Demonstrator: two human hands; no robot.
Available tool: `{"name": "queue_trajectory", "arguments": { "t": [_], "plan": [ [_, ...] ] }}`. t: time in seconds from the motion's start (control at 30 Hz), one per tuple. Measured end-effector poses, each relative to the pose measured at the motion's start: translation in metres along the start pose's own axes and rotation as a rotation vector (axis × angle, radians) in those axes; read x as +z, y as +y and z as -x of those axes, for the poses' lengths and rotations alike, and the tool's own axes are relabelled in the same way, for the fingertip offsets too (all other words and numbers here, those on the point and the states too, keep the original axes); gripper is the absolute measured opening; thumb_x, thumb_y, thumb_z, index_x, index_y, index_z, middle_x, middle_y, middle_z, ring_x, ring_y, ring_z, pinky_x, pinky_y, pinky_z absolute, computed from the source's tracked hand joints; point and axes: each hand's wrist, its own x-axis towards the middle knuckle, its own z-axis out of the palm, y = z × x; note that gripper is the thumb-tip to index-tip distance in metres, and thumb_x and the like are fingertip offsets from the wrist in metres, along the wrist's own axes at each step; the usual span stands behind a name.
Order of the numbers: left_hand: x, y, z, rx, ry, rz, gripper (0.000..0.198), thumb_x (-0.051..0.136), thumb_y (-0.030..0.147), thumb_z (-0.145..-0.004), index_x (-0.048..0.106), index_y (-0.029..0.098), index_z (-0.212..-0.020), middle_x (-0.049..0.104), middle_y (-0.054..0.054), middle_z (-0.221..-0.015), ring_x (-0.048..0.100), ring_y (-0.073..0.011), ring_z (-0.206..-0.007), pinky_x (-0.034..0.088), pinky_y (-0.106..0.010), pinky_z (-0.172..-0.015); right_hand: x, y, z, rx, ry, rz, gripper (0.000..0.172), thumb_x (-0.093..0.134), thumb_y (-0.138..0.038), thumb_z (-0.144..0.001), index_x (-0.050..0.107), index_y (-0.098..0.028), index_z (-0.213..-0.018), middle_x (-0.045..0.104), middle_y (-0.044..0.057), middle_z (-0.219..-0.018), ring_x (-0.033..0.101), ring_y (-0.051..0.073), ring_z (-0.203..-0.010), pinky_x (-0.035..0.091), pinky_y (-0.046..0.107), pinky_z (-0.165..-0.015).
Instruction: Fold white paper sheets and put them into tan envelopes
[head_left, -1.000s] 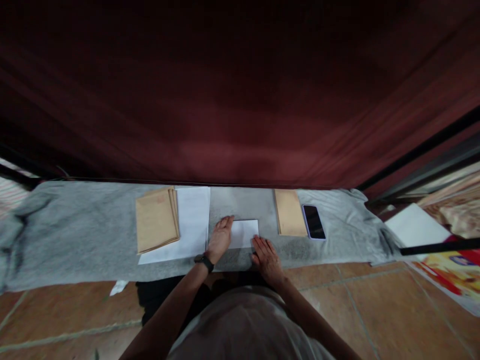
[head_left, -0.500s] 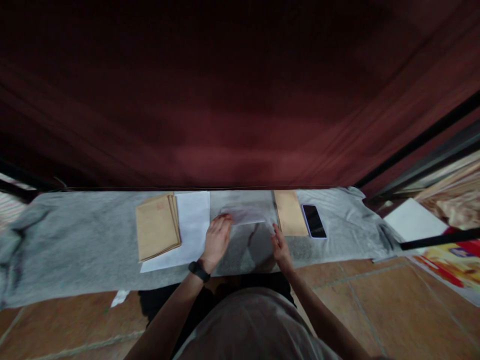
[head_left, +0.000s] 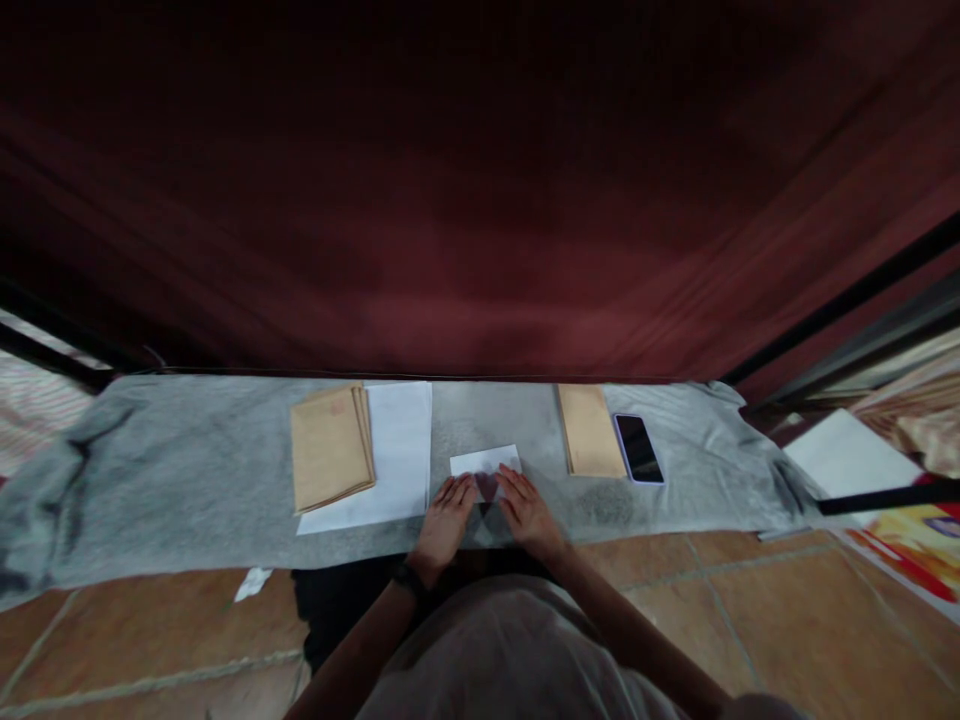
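While the left hand [head_left: 448,515] at seven o'clock and right hand [head_left: 529,510] at five touch the white paper [head_left: 484,461], fingers outstretched, brown envelopes [head_left: 332,450] lie at nine.

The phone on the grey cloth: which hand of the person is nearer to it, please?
The right hand. It rests on the small white paper, left of the phone and lower in the view; the left hand is farther left, at the same paper.

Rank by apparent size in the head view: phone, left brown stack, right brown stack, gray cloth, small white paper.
1. Gray cloth
2. Left brown stack
3. Right brown stack
Unranked, too close: phone and small white paper, the latter partly hidden.
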Motion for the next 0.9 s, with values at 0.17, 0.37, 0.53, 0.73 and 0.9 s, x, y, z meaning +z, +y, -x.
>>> {"name": "queue_trajectory", "arguments": {
  "t": [0.17, 0.37, 0.53, 0.73, 0.9],
  "plan": [
    [0.001, -0.004, 0.004, 0.034, -0.005, 0.001, 0.051, 0.037, -0.003, -0.085, 0.059, 0.016, -0.126, 0.06, -0.01, -0.142, 0.05, -0.018, -0.137, 0.037, -0.039, -0.119, 0.015, -0.001, -0.009, -0.014, 0.012, 0.035, 0.048, 0.039, -0.021, -0.1, 0.046, -0.018, -0.148, 0.048, 0.011, -0.152, 0.043, 0.022, -0.142, 0.042, 0.047, -0.114],
    [-0.007, 0.003, 0.007, -0.02, -0.027, 0.043, 0.049, 0.04, -0.003, -0.083, 0.062, 0.019, -0.12, 0.061, -0.008, -0.141, 0.048, -0.0175, -0.139, 0.029, -0.041, -0.123, 0.024, 0.001, -0.007, -0.004, 0.015, 0.11, 0.046, 0.042, -0.02, -0.099, 0.051, -0.012, -0.144, 0.048, 0.015, -0.151, 0.042, 0.025, -0.142, 0.04, 0.048, -0.115],
    [-0.006, 0.024, 0.0, -0.129, 0.033, 0.076, 0.061, 0.044, 0.005, -0.082, 0.048, 0.015, -0.142, 0.048, -0.011, -0.153, 0.038, -0.0204, -0.146, 0.026, -0.044, -0.125, 0.029, -0.003, -0.015, 0.001, -0.036, 0.123, 0.053, 0.045, -0.01, -0.091, 0.051, -0.011, -0.144, 0.049, 0.014, -0.151, 0.042, 0.024, -0.142, 0.035, 0.045, -0.119],
    [0.016, 0.034, -0.008, -0.173, 0.129, 0.029, 0.063, 0.037, 0.02, -0.094, 0.026, 0.012, -0.156, 0.038, -0.014, -0.159, 0.029, -0.0233, -0.149, 0.029, -0.046, -0.122, 0.036, -0.007, -0.025, 0.036, -0.047, 0.212, 0.055, 0.045, -0.016, -0.095, 0.043, -0.014, -0.15, 0.043, 0.012, -0.155, 0.038, 0.024, -0.144, 0.029, 0.045, -0.121],
    [0.029, 0.029, -0.003, -0.228, 0.16, -0.025, 0.061, 0.036, 0.028, -0.098, 0.03, 0.005, -0.154, 0.038, -0.018, -0.158, 0.028, -0.0265, -0.15, 0.03, -0.047, -0.121, 0.035, 0.0, -0.02, 0.109, 0.046, 0.278, 0.052, 0.042, -0.031, -0.101, 0.043, -0.014, -0.15, 0.046, 0.013, -0.153, 0.041, 0.026, -0.143, 0.031, 0.047, -0.118]
  ]
}}
